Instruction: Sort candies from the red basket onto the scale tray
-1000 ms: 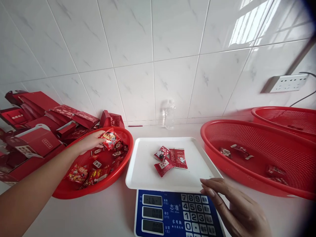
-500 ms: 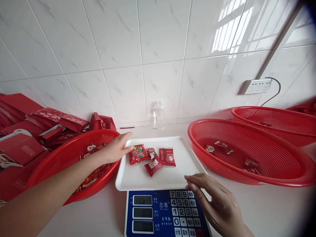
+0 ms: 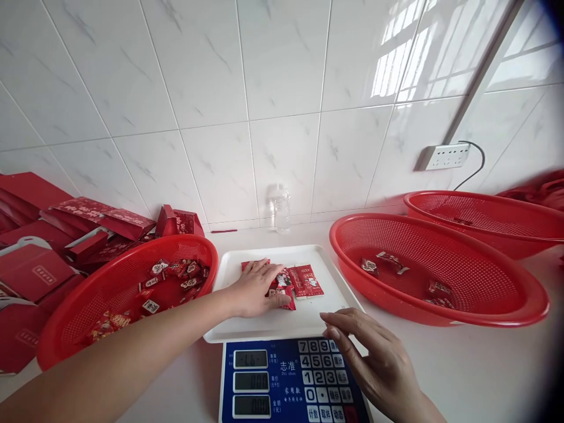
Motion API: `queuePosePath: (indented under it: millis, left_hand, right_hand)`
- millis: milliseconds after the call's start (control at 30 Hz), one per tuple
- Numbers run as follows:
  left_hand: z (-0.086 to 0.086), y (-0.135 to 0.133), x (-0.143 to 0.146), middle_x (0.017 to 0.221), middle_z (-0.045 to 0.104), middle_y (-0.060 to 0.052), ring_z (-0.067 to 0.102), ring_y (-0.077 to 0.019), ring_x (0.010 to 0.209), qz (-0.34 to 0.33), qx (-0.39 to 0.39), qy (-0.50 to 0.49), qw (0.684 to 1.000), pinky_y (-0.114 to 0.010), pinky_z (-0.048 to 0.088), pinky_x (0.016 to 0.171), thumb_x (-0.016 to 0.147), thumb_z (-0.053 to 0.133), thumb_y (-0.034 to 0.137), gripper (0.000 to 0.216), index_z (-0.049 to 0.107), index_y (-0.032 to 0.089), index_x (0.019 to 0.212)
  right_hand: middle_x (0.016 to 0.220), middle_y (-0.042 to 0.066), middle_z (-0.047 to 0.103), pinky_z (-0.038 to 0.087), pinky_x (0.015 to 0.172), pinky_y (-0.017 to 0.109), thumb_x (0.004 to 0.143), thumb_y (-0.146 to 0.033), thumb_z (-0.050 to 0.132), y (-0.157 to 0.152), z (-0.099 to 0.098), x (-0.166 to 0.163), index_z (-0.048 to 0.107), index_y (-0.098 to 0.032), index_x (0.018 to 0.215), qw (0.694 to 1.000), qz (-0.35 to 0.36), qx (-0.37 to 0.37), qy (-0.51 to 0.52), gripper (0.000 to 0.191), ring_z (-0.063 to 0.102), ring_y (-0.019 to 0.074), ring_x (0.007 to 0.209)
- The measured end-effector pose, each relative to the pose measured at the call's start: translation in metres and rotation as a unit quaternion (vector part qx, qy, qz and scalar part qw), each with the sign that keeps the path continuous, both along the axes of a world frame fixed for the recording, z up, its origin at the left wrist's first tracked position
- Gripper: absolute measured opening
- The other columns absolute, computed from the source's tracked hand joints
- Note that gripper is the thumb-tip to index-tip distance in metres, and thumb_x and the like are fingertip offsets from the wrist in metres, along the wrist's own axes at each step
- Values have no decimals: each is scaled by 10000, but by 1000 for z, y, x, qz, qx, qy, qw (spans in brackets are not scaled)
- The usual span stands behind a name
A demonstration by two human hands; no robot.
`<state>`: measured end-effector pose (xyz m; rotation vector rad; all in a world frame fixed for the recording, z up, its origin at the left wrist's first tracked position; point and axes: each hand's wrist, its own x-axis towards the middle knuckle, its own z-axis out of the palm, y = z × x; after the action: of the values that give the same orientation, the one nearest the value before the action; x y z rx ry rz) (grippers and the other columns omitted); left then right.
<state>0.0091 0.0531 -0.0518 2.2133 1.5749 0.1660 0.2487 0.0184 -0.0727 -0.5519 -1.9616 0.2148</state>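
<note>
My left hand (image 3: 253, 289) lies over red snack packets on the white tray (image 3: 324, 320) of a scale. Its fingers are stretched out and partly cover the packets. A flat red packet (image 3: 308, 282) with a white figure shows to the right of this hand, and smaller red packets (image 3: 284, 288) peek out by the fingertips. At the tray's front right corner is my right hand (image 3: 374, 358), thumb and forefinger pressed together with nothing visible between them. Below the tray, the blue scale panel (image 3: 282, 382) has number keys and three displays.
A red basket (image 3: 194, 241) with wrapped pieces stands left of the tray. Another red basket (image 3: 396, 223) holds a few packets at the right, with a third basket (image 3: 493, 200) behind it. Red boxes (image 3: 48, 264) are piled far left. A clear bottle (image 3: 282, 208) stands by the wall.
My left hand has moved right from the tray's left edge onto the packets, which have shifted slightly. My right hand keeps its pose. The view has turned slightly.
</note>
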Motion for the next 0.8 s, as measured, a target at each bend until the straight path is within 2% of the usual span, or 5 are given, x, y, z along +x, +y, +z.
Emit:
queuePosePath:
  millis: [167,300,533,633,800]
  left_hand:
    - [2,2,4,1550,241,-120,29,-368,1438,-24,10,-16,1000,-604,110,1116,801,382,756,814,254,290,1457]
    - [12,0,-13,1558,223,-116,63,-328,1444,12,15,-26,999,-532,124,1144,870,362,669,736,260,235,1455]
    - [21,0,-109,1407,471,-101,417,-245,1307,274,141,-48,950,-367,335,1071,908,367,442,466,405,188,1297]
    - [18,-11,-152,1183,622,-98,568,-242,1118,336,110,-19,935,-356,450,934,897,351,393,350,507,176,1122]
    - [2,-37,-191,847,711,-43,656,-264,838,326,-31,37,944,-347,502,752,721,595,439,247,619,211,813]
  right_hand:
    - [723,37,680,535,552,236,873,-125,521,0,-1,0,637,-196,975,1000,2,-3,3,169,648,141,639]
    - [714,27,675,533,550,231,865,-113,527,0,-1,0,637,-197,989,1000,10,-2,7,186,646,137,636]
    - [718,28,692,538,549,221,863,-149,530,-1,-1,1,654,-213,950,1000,1,-8,2,165,674,148,638]
    - [739,27,700,545,569,212,864,-162,538,-1,-3,2,647,-221,964,1000,-1,1,-5,159,684,151,658]
    - [732,16,694,548,571,186,881,-196,535,0,-4,2,644,-223,958,1000,-5,14,-16,137,682,136,648]
